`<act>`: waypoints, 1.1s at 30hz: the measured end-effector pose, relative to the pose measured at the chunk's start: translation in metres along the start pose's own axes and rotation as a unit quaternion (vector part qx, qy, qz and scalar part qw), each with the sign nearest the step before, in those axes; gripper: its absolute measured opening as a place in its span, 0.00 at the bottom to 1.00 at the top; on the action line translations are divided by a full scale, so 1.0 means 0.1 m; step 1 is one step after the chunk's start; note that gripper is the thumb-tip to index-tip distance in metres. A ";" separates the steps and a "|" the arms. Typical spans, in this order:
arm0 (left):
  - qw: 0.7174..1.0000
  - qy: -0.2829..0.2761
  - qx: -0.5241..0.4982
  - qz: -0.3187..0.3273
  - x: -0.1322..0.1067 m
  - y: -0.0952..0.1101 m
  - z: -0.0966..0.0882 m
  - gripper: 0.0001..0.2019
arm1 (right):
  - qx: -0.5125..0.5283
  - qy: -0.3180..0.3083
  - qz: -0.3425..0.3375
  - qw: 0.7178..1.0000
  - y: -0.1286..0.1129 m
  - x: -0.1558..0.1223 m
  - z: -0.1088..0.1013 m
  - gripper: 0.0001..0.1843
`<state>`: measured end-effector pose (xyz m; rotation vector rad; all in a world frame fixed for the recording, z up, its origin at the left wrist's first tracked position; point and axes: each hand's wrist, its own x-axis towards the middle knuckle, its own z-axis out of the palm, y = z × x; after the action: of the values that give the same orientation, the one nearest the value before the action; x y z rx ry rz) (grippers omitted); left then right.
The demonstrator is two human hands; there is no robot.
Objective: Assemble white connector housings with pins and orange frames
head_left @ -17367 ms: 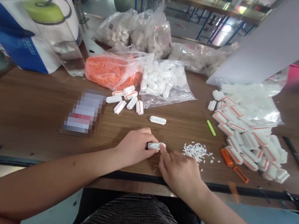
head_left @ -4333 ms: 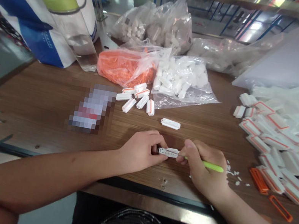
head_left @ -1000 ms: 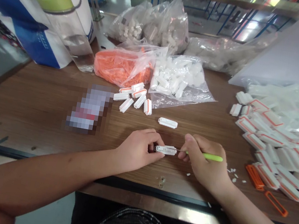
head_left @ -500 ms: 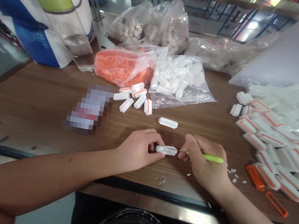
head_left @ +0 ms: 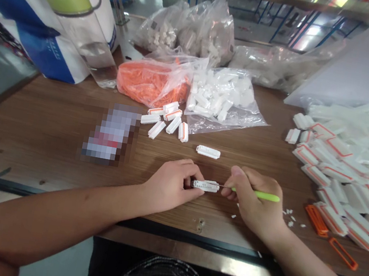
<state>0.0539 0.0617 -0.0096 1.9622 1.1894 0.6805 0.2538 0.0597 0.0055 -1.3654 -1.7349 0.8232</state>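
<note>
My left hand (head_left: 169, 185) is closed on a small white plastic block (head_left: 205, 186) and pins it to the wooden table (head_left: 46, 132) near the front edge. My right hand (head_left: 255, 203) grips a green-handled pick (head_left: 263, 195), thin metal tip touching the block's right end. Another white block (head_left: 208, 151) lies just behind my hands. Tiny white bits (head_left: 290, 217) are scattered to the right of my right hand.
Several white-and-orange pieces (head_left: 168, 118) lie by a bag of orange parts (head_left: 147, 81) and a bag of white parts (head_left: 220, 97). A big pile of finished pieces (head_left: 350, 172) fills the right side, with two orange frames (head_left: 316, 219) near it. A water bottle (head_left: 82, 29) stands at back left.
Almost nothing has moved in the last second; my right hand with the pick has shifted slightly right. Seventeen seconds ago the pick lay on the table and my right hand was bare.
</note>
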 end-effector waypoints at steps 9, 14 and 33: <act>1.000 0.005 -0.002 0.007 0.00 -0.01 0.01 0.05 | 0.017 0.011 0.005 1.000 0.02 -0.03 0.00 0.24; 1.000 0.003 -0.006 0.004 0.00 -0.02 0.02 0.04 | 0.012 -0.004 -0.004 1.000 0.02 -0.02 0.02 0.24; 1.000 -0.002 0.007 0.009 0.00 -0.01 0.00 0.04 | 0.036 0.013 0.016 0.999 -0.04 0.01 -0.06 0.24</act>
<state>0.0532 0.0623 -0.0099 1.9876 1.1767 0.6785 0.2570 0.0603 0.0119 -1.3540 -1.6505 0.8733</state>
